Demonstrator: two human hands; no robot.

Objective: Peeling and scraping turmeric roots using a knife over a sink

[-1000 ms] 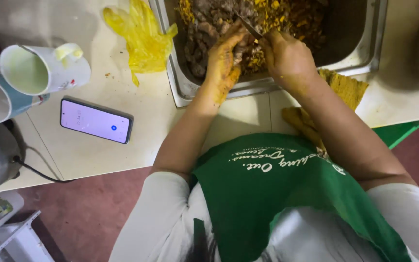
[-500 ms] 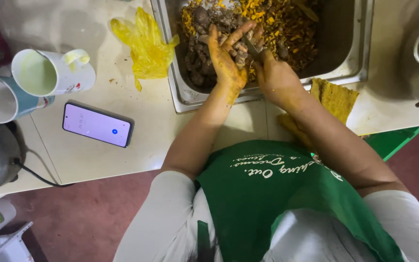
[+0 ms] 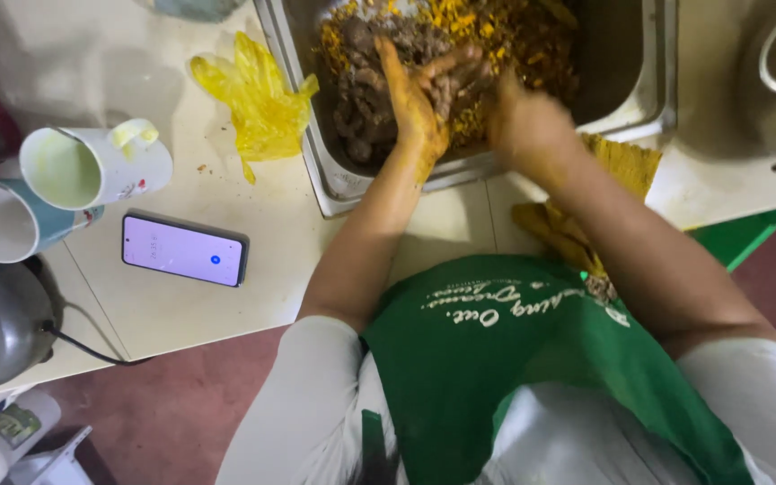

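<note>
A deep steel pan (image 3: 648, 81) is seen at the far edge of the pale bench (image 3: 226, 314), filled with brown meat pieces (image 3: 370, 108) coated in yellow-orange spice. The left hand (image 3: 415, 103) is raised over the pan, stained yellow, its fingers (image 3: 446, 67) curled around a clump of the meat. The right hand (image 3: 527, 121) is pressed against the same clump from the other side; its fingers are blurred and hidden, so their state cannot be told. A crumpled yellow plastic glove (image 3: 258, 99) lies just beside the pan's left wall. Further left, a white mug (image 3: 96, 166) and a blue mug (image 3: 6, 220) lie tipped on their sides, touching. A smartphone (image 3: 184, 249) with a lit screen is laid flat near them. A green apron (image 3: 532, 368) is worn
</note>
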